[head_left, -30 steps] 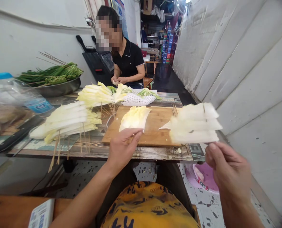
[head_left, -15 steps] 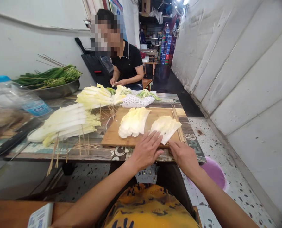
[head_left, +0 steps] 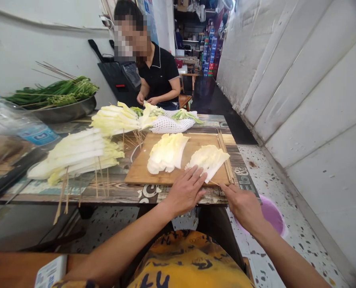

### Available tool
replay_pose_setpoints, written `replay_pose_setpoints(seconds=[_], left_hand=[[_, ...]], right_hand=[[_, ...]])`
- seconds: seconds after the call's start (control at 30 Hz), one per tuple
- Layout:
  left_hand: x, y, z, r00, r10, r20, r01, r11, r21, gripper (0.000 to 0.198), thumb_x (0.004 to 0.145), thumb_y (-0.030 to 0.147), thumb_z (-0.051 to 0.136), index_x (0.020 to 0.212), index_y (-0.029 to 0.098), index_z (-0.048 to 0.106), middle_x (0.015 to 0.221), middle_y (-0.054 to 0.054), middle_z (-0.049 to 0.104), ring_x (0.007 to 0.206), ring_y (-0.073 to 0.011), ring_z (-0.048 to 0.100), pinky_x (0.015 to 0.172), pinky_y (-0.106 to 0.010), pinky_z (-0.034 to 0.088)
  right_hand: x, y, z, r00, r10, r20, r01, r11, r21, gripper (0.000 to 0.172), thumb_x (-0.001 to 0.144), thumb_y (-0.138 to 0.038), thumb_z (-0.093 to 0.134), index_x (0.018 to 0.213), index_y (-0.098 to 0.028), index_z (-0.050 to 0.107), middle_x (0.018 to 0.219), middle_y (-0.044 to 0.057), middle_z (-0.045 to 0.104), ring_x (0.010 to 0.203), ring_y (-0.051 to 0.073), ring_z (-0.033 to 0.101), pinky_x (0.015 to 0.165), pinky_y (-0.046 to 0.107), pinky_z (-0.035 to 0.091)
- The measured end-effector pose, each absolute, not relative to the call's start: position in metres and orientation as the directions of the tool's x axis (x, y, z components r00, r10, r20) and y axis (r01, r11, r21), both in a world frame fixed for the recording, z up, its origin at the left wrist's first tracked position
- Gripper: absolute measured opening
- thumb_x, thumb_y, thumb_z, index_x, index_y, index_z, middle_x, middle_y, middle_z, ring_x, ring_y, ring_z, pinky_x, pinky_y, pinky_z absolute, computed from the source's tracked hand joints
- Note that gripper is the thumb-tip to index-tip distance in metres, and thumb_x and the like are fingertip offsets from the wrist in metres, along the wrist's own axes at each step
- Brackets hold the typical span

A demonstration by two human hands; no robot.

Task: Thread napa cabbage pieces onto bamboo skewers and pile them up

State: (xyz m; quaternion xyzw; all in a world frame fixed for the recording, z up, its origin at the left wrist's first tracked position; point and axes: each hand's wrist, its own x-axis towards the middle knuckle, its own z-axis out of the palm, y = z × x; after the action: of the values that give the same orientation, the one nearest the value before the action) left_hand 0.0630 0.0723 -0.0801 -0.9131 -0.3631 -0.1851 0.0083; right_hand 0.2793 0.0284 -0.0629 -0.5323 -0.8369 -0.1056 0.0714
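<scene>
Your right hand (head_left: 245, 206) pinches a thin skewer (head_left: 214, 183) at the near edge of a pale cabbage leaf (head_left: 210, 158), while your left hand (head_left: 186, 189), grasping nothing, rests outstretched fingers on that leaf. It lies on the right part of the cutting board (head_left: 137, 170), between more leaves (head_left: 167, 154) and spare skewers (head_left: 224, 154). This looks like threading, so the next push probably calls for a level skewer and light, steady pressure.

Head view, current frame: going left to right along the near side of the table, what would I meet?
Long black handle → skewered cabbage leaves → pile of cabbage pieces on the board → cabbage leaf partly under the left hand → right hand, pinching a thin stick.
</scene>
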Motion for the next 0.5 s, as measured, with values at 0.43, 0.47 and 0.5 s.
replay_pose_setpoints(seconds=[0.43, 0.47, 0.5], left_hand=[[0.063, 0.074, -0.084, 0.658, 0.66, 0.364, 0.665, -0.735, 0.13, 0.052, 0.091, 0.037, 0.04, 0.134, 0.008, 0.042, 0.141, -0.018, 0.043, 0.137, -0.0299, 0.026, 0.11, -0.048, 0.028], [0.063, 0.074, -0.083, 0.657, 0.66, 0.363, 0.665, -0.735, 0.132, 0.051, 0.091, 0.036, 0.041, 0.134, 0.008, 0.042, 0.141, -0.018, 0.043, 0.137, -0.0301, 0.027, 0.11, -0.048, 0.028], [0.062, 0.075, -0.083, 0.658, 0.66, 0.362, 0.664, -0.736, 0.135, 0.051, 0.091, 0.036, 0.041, 0.134, 0.009, 0.042, 0.141, -0.018, 0.043, 0.137, -0.0303, 0.027, 0.11, -0.048, 0.028]], right_hand=[[0.268, 0.035, -0.065, -0.442, 0.872, 0.21, 0.897, 0.428, 0.112, 0.039, 0.084, -0.005, 0.045, 0.121, -0.014, 0.057, 0.086, 0.008, 0.07, 0.065, 0.016, 0.063, 0.053, 0.025, 0.038], [0.266, 0.037, -0.066, -0.445, 0.87, 0.212, 0.896, 0.433, 0.104, 0.039, 0.085, -0.006, 0.045, 0.12, -0.015, 0.057, 0.088, 0.008, 0.07, 0.067, 0.016, 0.064, 0.054, 0.024, 0.039], [0.265, 0.039, -0.066, -0.444, 0.87, 0.215, 0.896, 0.434, 0.097, 0.038, 0.085, -0.007, 0.045, 0.12, -0.016, 0.057, 0.09, 0.008, 0.07, 0.069, 0.016, 0.064, 0.055, 0.024, 0.039]])
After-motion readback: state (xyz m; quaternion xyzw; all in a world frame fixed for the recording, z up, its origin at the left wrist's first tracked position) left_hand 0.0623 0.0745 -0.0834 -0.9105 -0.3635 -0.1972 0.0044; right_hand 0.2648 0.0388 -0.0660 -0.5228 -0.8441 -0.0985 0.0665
